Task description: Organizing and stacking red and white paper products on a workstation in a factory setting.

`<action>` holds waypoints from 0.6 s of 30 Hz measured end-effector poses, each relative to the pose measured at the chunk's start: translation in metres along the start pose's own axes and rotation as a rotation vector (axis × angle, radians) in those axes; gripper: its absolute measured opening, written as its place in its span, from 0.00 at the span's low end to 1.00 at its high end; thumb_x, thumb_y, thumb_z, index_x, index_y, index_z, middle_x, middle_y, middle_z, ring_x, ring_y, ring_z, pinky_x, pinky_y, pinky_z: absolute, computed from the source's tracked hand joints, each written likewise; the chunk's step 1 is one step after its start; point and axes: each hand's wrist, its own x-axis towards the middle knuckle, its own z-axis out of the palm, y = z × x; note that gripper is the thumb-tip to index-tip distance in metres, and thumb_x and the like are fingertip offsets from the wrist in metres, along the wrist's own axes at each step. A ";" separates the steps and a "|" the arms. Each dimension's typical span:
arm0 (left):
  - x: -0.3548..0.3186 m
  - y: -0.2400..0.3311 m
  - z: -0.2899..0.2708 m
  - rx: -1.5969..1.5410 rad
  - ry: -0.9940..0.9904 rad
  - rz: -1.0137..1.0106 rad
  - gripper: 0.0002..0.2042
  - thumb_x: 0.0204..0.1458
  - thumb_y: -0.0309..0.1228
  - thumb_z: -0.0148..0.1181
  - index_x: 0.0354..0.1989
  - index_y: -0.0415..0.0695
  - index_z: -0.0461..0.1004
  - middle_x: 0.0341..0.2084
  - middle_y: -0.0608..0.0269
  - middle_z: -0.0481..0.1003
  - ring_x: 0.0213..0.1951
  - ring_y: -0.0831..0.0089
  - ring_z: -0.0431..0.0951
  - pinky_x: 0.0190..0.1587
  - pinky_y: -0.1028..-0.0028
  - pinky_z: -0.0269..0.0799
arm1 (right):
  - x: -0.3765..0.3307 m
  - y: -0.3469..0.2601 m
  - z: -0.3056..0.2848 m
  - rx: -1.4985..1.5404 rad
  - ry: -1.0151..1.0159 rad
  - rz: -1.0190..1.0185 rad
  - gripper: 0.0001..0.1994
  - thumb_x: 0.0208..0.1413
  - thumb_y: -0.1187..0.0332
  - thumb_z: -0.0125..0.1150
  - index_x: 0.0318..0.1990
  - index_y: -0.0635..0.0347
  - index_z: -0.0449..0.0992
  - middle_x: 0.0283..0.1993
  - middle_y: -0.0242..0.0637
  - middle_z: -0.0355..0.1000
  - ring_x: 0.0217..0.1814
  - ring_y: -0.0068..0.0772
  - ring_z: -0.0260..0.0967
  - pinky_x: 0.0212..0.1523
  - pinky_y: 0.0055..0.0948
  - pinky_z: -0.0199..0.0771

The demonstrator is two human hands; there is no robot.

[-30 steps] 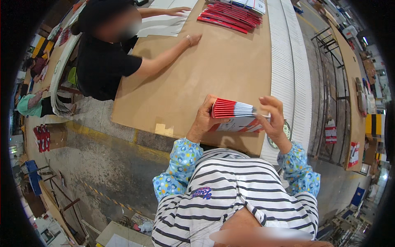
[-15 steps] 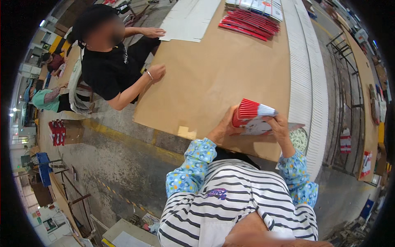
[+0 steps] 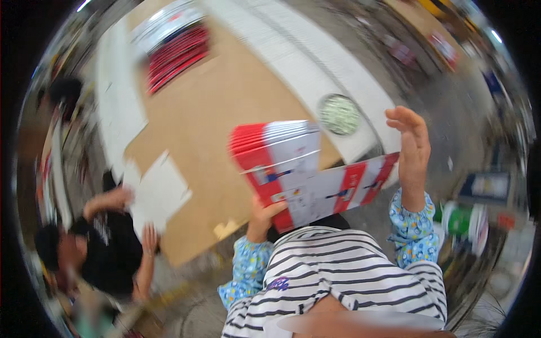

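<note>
My left hand (image 3: 262, 217) grips the lower edge of a bundle of folded red-and-white printed cardboard (image 3: 282, 163), thumb on the front and fingers mostly hidden behind. The upper folds fan out in layers, and a thin pale strand crosses the bundle. A long printed flap (image 3: 355, 191) extends rightward from it. At the flap's right end, my right hand (image 3: 414, 149) is raised with its fingers stretched upward and nothing visible in it. A round dish (image 3: 339, 114) of pale green stringy loops, perhaps rubber bands, sits beyond the flap.
A brown-topped table (image 3: 225, 101) stretches ahead, with a red-and-white stack (image 3: 177, 50) at its far end. A co-worker in black (image 3: 115, 248) handles a white sheet (image 3: 163, 191) at the left side. Right of me stands a green-and-white bucket (image 3: 465, 225).
My view has swung rightward. The bundle has come up closer with its flap spread out, and my right hand has left it. The co-worker now has a white sheet.
</note>
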 end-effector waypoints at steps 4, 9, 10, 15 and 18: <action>0.006 -0.002 0.028 -0.066 -0.055 0.073 0.32 0.37 0.23 0.66 0.56 0.37 0.64 0.46 0.55 0.74 0.47 0.61 0.75 0.52 0.64 0.69 | -0.029 0.052 -0.096 0.072 0.100 0.237 0.24 0.64 0.51 0.43 0.54 0.65 0.65 0.49 0.39 0.70 0.52 0.30 0.67 0.53 0.33 0.66; -0.003 -0.031 -0.006 0.011 -0.104 0.039 0.33 0.37 0.29 0.65 0.57 0.38 0.62 0.47 0.54 0.73 0.48 0.60 0.74 0.52 0.63 0.70 | -0.142 0.083 -0.086 0.493 -0.128 0.505 0.26 0.65 0.48 0.39 0.57 0.61 0.64 0.50 0.37 0.70 0.54 0.28 0.66 0.56 0.31 0.64; -0.001 -0.040 -0.001 -0.007 -0.139 0.030 0.32 0.38 0.27 0.66 0.56 0.37 0.63 0.47 0.55 0.73 0.48 0.62 0.74 0.52 0.64 0.69 | -0.165 0.086 -0.091 0.515 -0.079 0.533 0.26 0.65 0.49 0.40 0.58 0.61 0.64 0.51 0.37 0.70 0.55 0.28 0.66 0.56 0.31 0.63; 0.031 -0.093 0.099 -0.021 -0.287 -0.146 0.28 0.40 0.22 0.64 0.55 0.37 0.65 0.47 0.56 0.74 0.47 0.65 0.75 0.52 0.67 0.69 | -0.213 0.092 -0.170 0.231 0.251 0.611 0.19 0.63 0.61 0.52 0.57 0.63 0.66 0.51 0.35 0.71 0.53 0.24 0.66 0.55 0.29 0.64; 0.073 -0.138 0.189 -0.001 -0.358 -0.237 0.27 0.42 0.21 0.62 0.55 0.37 0.65 0.46 0.57 0.74 0.47 0.67 0.75 0.51 0.68 0.70 | -0.210 0.095 -0.253 0.064 0.415 0.636 0.19 0.60 0.64 0.55 0.55 0.63 0.67 0.49 0.34 0.72 0.49 0.24 0.68 0.51 0.27 0.67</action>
